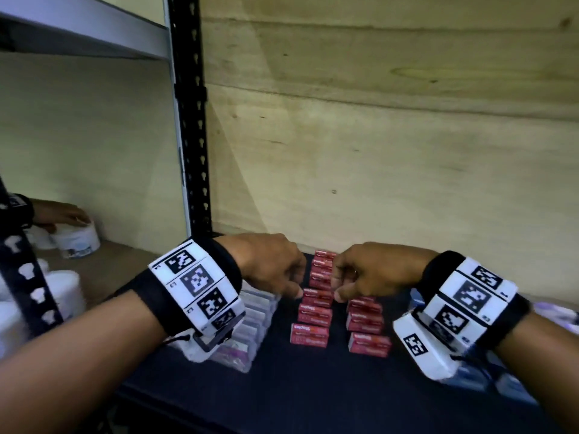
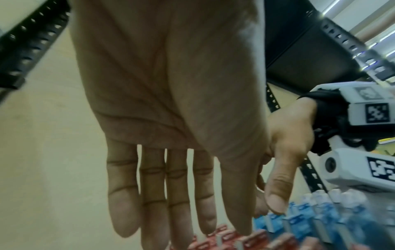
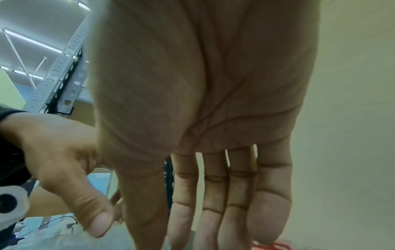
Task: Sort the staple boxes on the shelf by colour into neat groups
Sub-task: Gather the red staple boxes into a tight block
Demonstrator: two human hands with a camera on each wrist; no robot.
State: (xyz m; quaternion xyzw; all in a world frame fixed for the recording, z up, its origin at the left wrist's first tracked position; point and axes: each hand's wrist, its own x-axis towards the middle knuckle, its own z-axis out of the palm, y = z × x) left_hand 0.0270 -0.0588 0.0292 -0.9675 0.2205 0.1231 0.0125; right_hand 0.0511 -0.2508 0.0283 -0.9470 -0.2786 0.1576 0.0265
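Note:
Red staple boxes (image 1: 315, 314) stand in two short columns on the dark shelf (image 1: 313, 386); the right column (image 1: 366, 324) is shorter. Both hands hover over the far end of the left column. My left hand (image 1: 291, 286) and right hand (image 1: 341, 289) face each other, fingers pointing down at the boxes between them. In the left wrist view the left hand (image 2: 181, 228) has straight fingers above red boxes (image 2: 235, 240). The right hand (image 3: 213, 233) also shows straight fingers, holding nothing, with a red box (image 3: 278, 245) just below the fingertips.
Purple-and-clear boxes (image 1: 253, 321) lie in a row under my left wrist. Blue boxes (image 1: 470, 380) sit under my right wrist, seen again as blue boxes (image 2: 310, 219). A black perforated post (image 1: 194, 120) stands left. Beyond it another person's hand (image 1: 59, 211) touches white tubs (image 1: 78, 239).

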